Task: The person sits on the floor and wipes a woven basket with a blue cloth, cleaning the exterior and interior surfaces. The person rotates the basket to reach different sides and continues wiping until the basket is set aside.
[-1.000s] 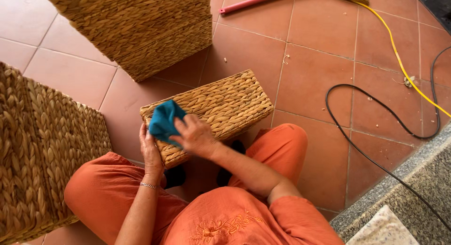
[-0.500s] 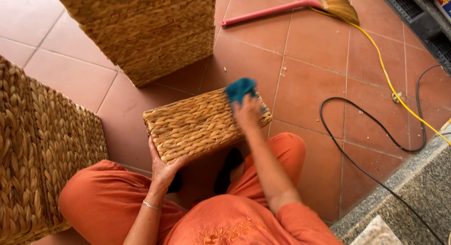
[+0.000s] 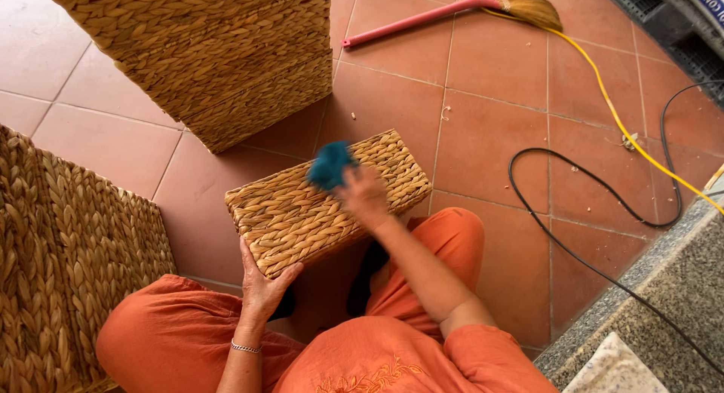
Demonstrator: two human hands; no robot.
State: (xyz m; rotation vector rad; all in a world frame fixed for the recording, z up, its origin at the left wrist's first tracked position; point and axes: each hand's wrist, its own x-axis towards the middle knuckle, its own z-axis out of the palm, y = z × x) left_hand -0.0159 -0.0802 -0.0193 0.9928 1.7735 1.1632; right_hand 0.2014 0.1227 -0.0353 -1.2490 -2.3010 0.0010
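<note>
A small rectangular woven basket (image 3: 302, 212) rests bottom-up across my orange-clad knees. My left hand (image 3: 264, 287) grips its near left corner from below. My right hand (image 3: 364, 197), blurred by motion, presses a teal cloth (image 3: 329, 165) onto the basket's upturned surface near the middle. The cloth is bunched under my fingers.
A large woven basket (image 3: 219, 53) stands on the terracotta tile floor ahead, and another woven piece (image 3: 60, 265) is at my left. A pink-handled broom (image 3: 460, 8) lies at the top. A yellow cable (image 3: 618, 121) and a black cable (image 3: 573, 234) cross the floor at right, beside a granite ledge (image 3: 664, 310).
My right hand swept the teal cloth from the basket's left end to its far right end, then back toward the middle. My left hand shifted to the near left corner.
</note>
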